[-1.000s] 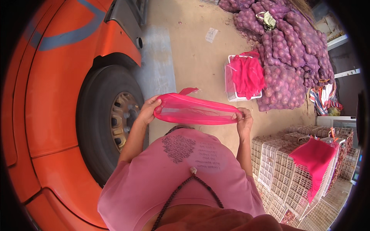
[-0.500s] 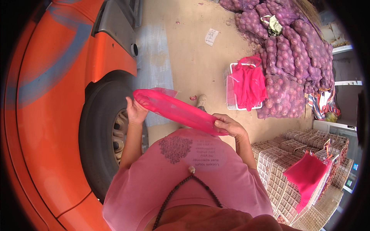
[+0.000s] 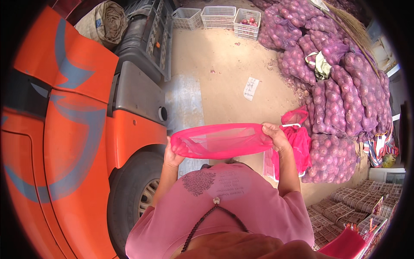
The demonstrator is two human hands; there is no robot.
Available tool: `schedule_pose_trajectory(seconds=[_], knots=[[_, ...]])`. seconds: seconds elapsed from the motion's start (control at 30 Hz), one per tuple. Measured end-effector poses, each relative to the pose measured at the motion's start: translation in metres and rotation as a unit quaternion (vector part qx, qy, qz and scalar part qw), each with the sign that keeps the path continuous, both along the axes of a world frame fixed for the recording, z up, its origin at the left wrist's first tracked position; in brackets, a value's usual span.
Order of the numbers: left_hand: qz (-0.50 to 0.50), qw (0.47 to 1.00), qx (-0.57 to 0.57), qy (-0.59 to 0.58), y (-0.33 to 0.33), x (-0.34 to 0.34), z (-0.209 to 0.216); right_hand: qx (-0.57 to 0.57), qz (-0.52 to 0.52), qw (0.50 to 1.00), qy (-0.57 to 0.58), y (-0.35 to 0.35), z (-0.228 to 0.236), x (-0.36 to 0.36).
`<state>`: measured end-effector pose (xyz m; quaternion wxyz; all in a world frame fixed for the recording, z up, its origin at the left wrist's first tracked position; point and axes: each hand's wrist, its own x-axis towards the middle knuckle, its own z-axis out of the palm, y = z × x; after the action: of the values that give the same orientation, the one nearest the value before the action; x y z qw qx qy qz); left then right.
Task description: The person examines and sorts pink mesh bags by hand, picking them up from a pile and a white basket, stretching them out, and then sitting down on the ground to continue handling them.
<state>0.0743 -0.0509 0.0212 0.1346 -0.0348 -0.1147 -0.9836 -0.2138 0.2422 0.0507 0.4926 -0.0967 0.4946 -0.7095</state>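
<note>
Pink mesh bag (image 3: pixel 222 141), now levelled, thus opened wider; clamped in right hand (image 3: pixel 277 136); opposite, left hand (image 3: pixel 173 157), closure unclear.

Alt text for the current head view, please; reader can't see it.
A person's left hand and right hand spread a pink mesh bag between them. An orange vehicle stands at left; purple net sacks of onions are piled at right.
</note>
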Motion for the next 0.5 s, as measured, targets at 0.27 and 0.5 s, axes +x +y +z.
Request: schedule_pose_trajectory(seconds=[0.27,0.5], knots=[[0.265,0.841,-0.221,-0.416,-0.078,-0.094,0.011,-0.037,0.264,0.963,-0.048,-0.084,0.001,-0.048],[0.206,0.828,-0.198,-0.483,-0.175,-0.185,-0.082,0.046,0.228,0.967,0.102,-0.139,0.005,-0.141]])
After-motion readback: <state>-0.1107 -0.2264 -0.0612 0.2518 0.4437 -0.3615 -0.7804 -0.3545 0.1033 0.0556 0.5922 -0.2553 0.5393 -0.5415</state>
